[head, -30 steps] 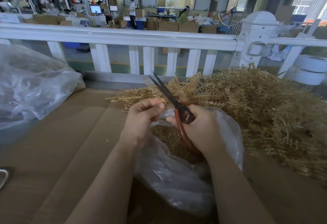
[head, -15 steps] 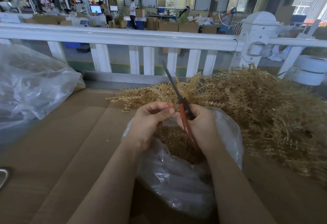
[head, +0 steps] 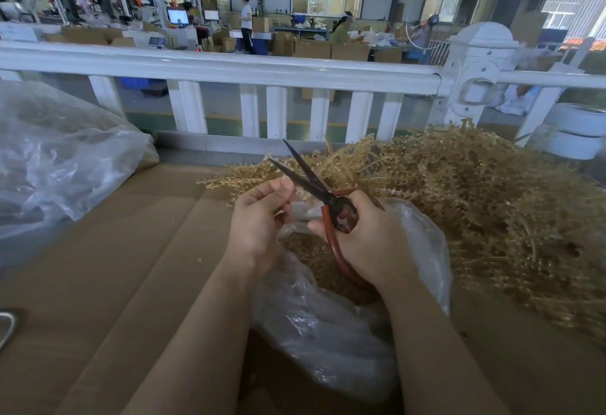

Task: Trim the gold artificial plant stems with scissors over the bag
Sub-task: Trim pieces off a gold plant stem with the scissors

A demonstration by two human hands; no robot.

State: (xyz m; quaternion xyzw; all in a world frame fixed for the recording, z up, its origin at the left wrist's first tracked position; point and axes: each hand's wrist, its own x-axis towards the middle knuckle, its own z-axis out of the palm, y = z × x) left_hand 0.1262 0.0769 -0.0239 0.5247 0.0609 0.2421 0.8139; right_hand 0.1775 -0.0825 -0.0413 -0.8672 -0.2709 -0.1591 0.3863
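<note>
2 hands point(head: 259, 218) over bag point(head: 328, 332), scissors point(head: 314, 185) blades parted

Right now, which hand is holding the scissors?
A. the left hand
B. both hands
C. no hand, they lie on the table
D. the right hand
D: the right hand grips the red handles of the scissors, while the left hand is beside the blades, off the handles.
</note>
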